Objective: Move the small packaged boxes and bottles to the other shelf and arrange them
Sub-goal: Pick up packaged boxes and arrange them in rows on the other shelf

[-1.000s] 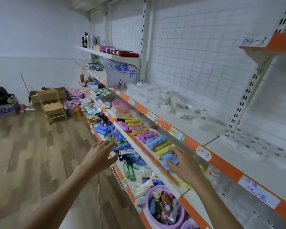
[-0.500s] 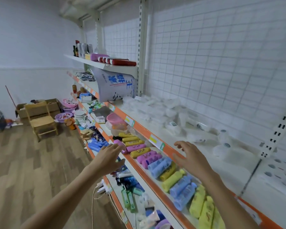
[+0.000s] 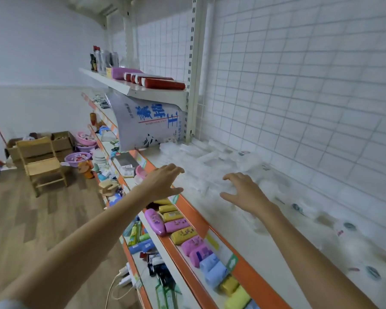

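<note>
Both my hands hover over the white shelf (image 3: 243, 241) with the orange front edge. My left hand (image 3: 163, 181) is spread above that edge, fingers straight, holding nothing. My right hand (image 3: 243, 190) reaches with loosely bent fingers over a pile of clear and white small packages and bottles (image 3: 210, 161) lying on the shelf; I cannot tell if it touches them. More pale bottles (image 3: 348, 233) lie scattered further right. On the shelf below, a row of pink, yellow and blue packaged items (image 3: 183, 233) lies side by side.
A large white sack with blue characters (image 3: 147, 123) stands at the shelf's left end under an upper shelf with red rolls (image 3: 161, 82) and bottles. Lower shelves hold mixed goods. A wooden chair (image 3: 42, 163), cardboard boxes and purple basins (image 3: 77, 157) stand on the floor at left.
Both hands have risen from the lower row of coloured packages to the upper white shelf, moving forward over the clear packages. My view has turned up and to the left.
</note>
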Available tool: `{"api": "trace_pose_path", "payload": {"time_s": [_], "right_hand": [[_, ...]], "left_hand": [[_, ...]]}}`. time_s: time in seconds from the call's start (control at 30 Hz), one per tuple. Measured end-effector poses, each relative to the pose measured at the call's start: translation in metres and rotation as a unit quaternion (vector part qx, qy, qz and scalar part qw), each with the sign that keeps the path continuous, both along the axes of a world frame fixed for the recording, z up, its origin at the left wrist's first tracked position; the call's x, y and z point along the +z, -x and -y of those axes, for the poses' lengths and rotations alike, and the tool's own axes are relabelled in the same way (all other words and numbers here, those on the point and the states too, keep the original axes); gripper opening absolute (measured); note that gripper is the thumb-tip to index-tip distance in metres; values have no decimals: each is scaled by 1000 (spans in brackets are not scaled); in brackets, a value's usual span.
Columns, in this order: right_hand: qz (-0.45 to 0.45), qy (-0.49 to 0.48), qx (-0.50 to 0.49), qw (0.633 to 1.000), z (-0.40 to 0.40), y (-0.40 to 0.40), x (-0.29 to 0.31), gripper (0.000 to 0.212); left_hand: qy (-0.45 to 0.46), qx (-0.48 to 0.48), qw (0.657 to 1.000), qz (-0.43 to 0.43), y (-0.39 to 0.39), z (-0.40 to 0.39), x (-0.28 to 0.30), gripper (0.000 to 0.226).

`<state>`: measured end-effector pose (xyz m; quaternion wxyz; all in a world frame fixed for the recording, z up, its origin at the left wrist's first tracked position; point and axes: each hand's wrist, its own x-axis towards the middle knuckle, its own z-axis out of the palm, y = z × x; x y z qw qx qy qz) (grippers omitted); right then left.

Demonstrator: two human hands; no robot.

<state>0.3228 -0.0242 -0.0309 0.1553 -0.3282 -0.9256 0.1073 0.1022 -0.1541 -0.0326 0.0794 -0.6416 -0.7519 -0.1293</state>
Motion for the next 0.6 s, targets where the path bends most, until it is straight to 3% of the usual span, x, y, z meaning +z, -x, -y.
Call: {"api": "trace_pose_path", "payload": {"time_s": [0.23,0.43,0.6], "right_hand": [[14,-27,-57,998,-27,40,-14,54],[13,32,-129,991,-28,53,-12,55],[-15,54,-197,979,-20,66,-12,55]], "left_hand": [[25,-114,993,12,48,-87,-12,67],[30,-224,973,-48,87,-134,-22,60],[-11,-287,957,-38,100,-150,-32,55]]}}
